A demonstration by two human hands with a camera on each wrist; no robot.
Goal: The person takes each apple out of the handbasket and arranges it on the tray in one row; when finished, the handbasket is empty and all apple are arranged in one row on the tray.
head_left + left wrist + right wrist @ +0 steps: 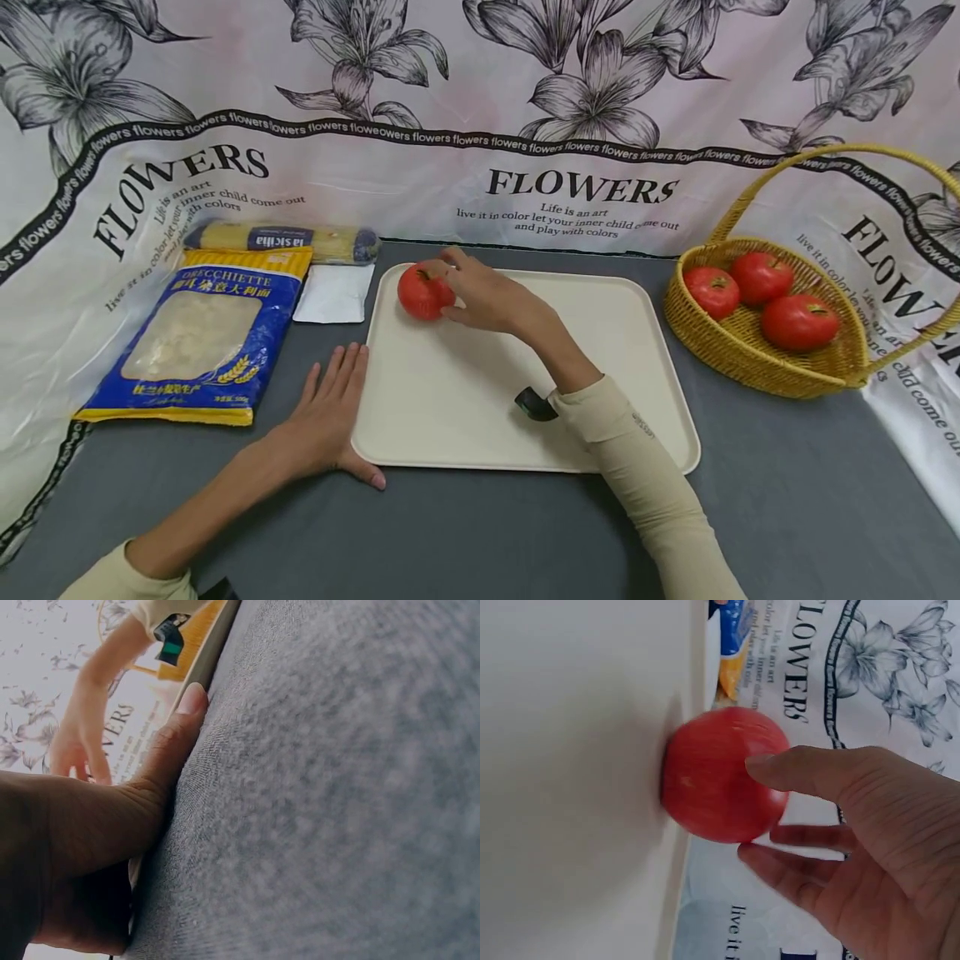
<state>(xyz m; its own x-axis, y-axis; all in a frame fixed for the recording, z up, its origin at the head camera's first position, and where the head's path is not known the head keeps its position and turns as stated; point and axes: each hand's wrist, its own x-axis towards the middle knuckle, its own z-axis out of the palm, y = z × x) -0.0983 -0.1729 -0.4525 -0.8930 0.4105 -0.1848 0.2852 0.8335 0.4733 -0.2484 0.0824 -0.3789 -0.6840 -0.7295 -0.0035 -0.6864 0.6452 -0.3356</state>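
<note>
On the far left corner of the cream tray [480, 417] sits a red apple [422, 293], seen close up in the right wrist view as a streaked red apple [716, 776]. My right hand [487, 292] is at the apple's right side, its thumb and fingers spread loosely about it. In the right wrist view the thumb overlaps the apple's side and the fingertips lie at its edge; whether they press on it is unclear. My left hand [333, 417] lies flat with fingers spread on the table at the tray's left edge, its thumb by the front corner.
At right stands a yellow woven basket [757, 371] with a tall handle, holding three red apples [799, 322]. At left lie a blue pasta bag [195, 333], a white packet [333, 293] and a long spaghetti pack [300, 242]. Flower-printed cloth [420, 192] hangs behind the grey table [450, 542].
</note>
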